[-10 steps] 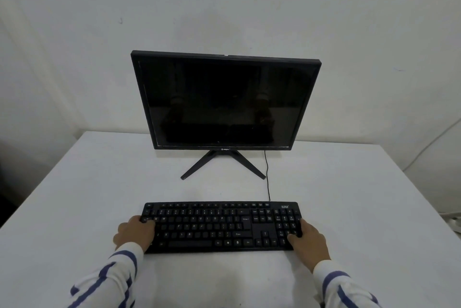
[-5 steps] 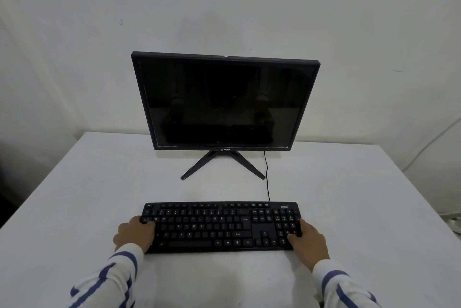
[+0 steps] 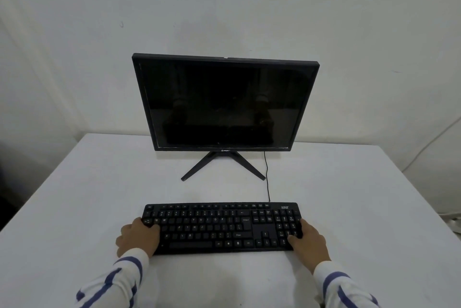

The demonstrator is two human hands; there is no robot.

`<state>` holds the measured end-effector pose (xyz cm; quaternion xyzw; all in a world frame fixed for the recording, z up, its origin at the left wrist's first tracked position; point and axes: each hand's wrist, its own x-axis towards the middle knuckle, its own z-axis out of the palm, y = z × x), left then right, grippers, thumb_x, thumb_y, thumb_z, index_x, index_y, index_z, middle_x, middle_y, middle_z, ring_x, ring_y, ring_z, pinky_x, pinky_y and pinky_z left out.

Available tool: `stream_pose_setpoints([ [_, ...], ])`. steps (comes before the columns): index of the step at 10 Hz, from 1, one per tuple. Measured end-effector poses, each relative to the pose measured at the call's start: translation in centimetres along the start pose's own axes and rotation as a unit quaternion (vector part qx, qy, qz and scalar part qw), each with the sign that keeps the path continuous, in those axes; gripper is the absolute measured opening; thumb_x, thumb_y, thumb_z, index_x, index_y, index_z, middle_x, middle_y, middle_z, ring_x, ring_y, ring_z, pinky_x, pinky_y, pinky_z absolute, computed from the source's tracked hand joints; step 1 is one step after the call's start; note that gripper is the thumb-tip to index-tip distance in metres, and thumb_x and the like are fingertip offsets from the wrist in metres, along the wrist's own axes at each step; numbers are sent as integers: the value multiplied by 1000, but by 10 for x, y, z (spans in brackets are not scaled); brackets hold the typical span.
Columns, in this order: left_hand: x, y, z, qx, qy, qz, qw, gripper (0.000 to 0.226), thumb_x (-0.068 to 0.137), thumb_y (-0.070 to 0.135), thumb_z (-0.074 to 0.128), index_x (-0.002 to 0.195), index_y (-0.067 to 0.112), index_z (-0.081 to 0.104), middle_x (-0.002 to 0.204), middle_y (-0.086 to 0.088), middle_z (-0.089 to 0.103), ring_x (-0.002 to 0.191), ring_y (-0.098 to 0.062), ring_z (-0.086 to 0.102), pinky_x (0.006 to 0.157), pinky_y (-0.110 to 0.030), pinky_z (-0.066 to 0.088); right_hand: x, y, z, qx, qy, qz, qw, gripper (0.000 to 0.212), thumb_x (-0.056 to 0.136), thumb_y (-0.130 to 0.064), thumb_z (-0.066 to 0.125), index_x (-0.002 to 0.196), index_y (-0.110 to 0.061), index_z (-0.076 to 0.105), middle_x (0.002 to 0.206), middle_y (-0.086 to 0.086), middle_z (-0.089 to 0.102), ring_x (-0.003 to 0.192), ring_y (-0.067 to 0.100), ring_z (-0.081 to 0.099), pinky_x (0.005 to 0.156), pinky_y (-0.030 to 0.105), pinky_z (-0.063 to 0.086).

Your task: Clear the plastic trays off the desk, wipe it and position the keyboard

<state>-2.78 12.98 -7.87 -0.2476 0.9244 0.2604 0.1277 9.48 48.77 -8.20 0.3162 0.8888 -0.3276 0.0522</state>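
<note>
A black keyboard (image 3: 222,228) lies flat on the white desk (image 3: 74,208), centred in front of the monitor. My left hand (image 3: 137,239) grips its left end, thumb on the keys. My right hand (image 3: 309,241) grips its right end, thumb on the number pad. Both sleeves are white with blue stripes. No plastic trays or cloth are in view.
A black monitor (image 3: 224,103) with a dark screen stands on a V-shaped foot (image 3: 222,165) at the back of the desk. A thin black cable (image 3: 267,178) runs from the keyboard's rear right toward the monitor. A white wall rises behind; a white cord (image 3: 434,140) hangs at right.
The keyboard and both hands have shifted very slightly toward the monitor; the grip stays the same.
</note>
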Motion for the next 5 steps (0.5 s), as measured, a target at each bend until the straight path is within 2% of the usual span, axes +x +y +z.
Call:
stream_pose_setpoints([
  [1, -4, 1, -1, -6, 0, 0, 1000, 47, 85, 32, 55, 126, 9, 48, 129, -20, 45, 116, -41, 42, 96, -46, 39, 0, 0, -2, 24, -12, 0, 1000, 36, 82, -20, 58, 117, -21, 53, 114, 3, 62, 104, 27, 55, 95, 40, 42],
  [2, -12, 10, -3, -11, 8, 12, 1000, 52, 83, 32, 57, 129, 12, 45, 134, -17, 42, 119, -40, 39, 99, -47, 36, 1, -4, -6, -3, -15, 25, 1000, 35, 81, -29, 57, 115, -25, 53, 111, 1, 60, 103, 29, 54, 90, 39, 44],
  [3, -25, 25, -6, -14, 12, 54, 998, 59, 83, 33, 57, 137, 17, 38, 140, -13, 38, 124, -37, 36, 103, -46, 32, -7, -19, -19, 4, 16, 12, 1000, 33, 82, -33, 55, 114, -26, 55, 116, 2, 58, 107, 31, 51, 89, 40, 44],
  [4, -33, 44, -9, 15, 5, 84, 996, 68, 86, 37, 54, 145, 20, 27, 148, -9, 31, 132, -33, 31, 108, -44, 29, -17, -51, -46, 131, 72, -9, 989, 40, 87, -27, 58, 126, -19, 55, 132, 5, 52, 124, 29, 44, 104, 42, 37],
  [5, -44, 70, -15, 34, 11, 150, 988, 66, 87, 39, 51, 146, 23, 26, 148, -6, 31, 133, -30, 31, 108, -41, 29, -40, -98, -95, 314, 161, -76, 932, 29, 90, -21, 58, 118, -24, 60, 128, 2, 57, 120, 21, 49, 101, 35, 39],
])
